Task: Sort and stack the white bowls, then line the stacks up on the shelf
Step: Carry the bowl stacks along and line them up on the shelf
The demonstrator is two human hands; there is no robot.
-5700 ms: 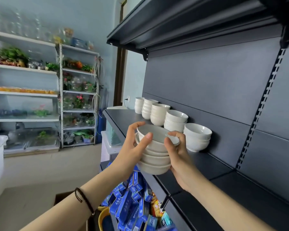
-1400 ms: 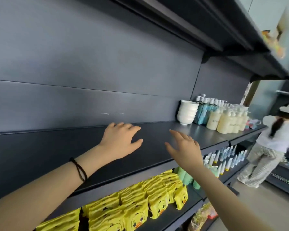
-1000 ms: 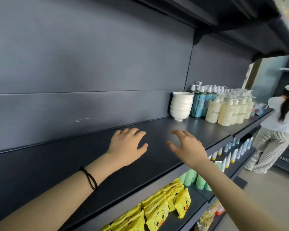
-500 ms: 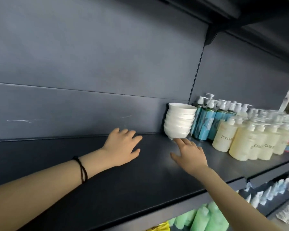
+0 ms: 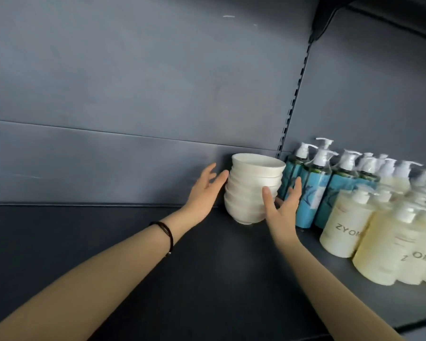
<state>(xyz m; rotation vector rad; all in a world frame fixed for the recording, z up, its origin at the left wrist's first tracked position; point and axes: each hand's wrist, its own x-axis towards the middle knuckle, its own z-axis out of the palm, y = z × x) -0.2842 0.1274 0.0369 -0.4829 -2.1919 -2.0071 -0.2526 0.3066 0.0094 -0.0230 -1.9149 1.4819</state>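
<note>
Stack [image 5: 251, 193] of white bowls stands at the shelf's [image 5: 207, 279] back edge, against the panel [image 5: 133, 119], just left of the teal bottles [image 5: 312, 190]. It sits between the two hands. The left hand [image 5: 204, 195], fingers straight and spread, is at its left side, thumb tip at the bowls; contact is unclear. The right hand [image 5: 280, 210], also spread, lays its thumb over the front and its fingers along the right side, beside the nearest bottle. Neither hand is closed around it.
</note>
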